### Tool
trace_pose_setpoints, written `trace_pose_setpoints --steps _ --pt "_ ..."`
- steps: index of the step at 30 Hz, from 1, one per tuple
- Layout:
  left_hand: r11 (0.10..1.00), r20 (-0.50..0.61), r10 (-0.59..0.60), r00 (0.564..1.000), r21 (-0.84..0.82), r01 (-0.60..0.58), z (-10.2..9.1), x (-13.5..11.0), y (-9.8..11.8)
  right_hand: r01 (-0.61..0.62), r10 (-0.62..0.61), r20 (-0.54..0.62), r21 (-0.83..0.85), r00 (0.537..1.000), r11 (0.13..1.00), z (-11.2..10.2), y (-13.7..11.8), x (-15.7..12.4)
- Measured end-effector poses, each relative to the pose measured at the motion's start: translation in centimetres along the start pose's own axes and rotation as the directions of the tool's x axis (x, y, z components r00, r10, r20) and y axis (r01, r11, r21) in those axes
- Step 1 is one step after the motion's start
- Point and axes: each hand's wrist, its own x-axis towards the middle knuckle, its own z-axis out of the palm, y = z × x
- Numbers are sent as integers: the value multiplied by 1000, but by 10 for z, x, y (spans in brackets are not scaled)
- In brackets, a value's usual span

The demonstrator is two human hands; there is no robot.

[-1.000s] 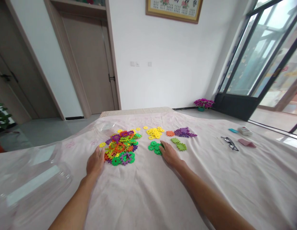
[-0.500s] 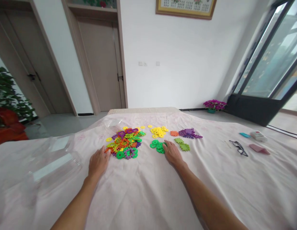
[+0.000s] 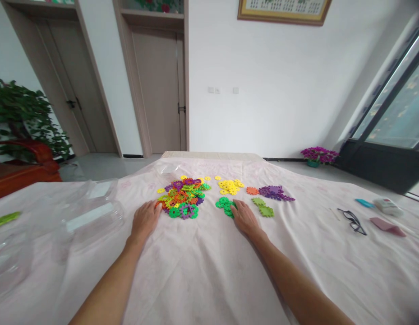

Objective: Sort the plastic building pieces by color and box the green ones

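A mixed pile of toothed plastic building pieces [image 3: 180, 197], in several colours, lies in front of me on the cloth. My left hand [image 3: 145, 221] rests palm down at its left edge, fingers stretched out and tips against the orange pieces. My right hand [image 3: 245, 218] lies low on the cloth with its fingers extended, touching the right side of a small group of green pieces [image 3: 224, 204]. Behind that group is a heap of yellow pieces [image 3: 230, 186]. Farther right are an orange piece [image 3: 252, 191], purple pieces [image 3: 274, 192] and light green pieces [image 3: 263, 207].
Clear plastic containers [image 3: 92, 217] stand at the left, with a long green piece [image 3: 5, 220] by the edge. Glasses [image 3: 353, 221], a pink cloth [image 3: 388, 226], a white packet [image 3: 388, 206] and a blue item [image 3: 364, 203] lie at the right. A pale cloth [image 3: 202, 280] covers the table.
My view has turned left, so everything sits farther right in the picture, and the long green piece at the left has come into sight. Both hands stay beside the same pieces.
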Motion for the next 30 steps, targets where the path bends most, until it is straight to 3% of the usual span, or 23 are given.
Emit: trace_pose_setpoints --steps 9,30 --pt "998 -34 63 997 28 -62 5 0 -4 63 -62 -16 67 998 996 6 4 1" --pt "999 -28 34 999 -1 -34 8 3 -3 157 -147 -94 101 985 982 12 6 2"
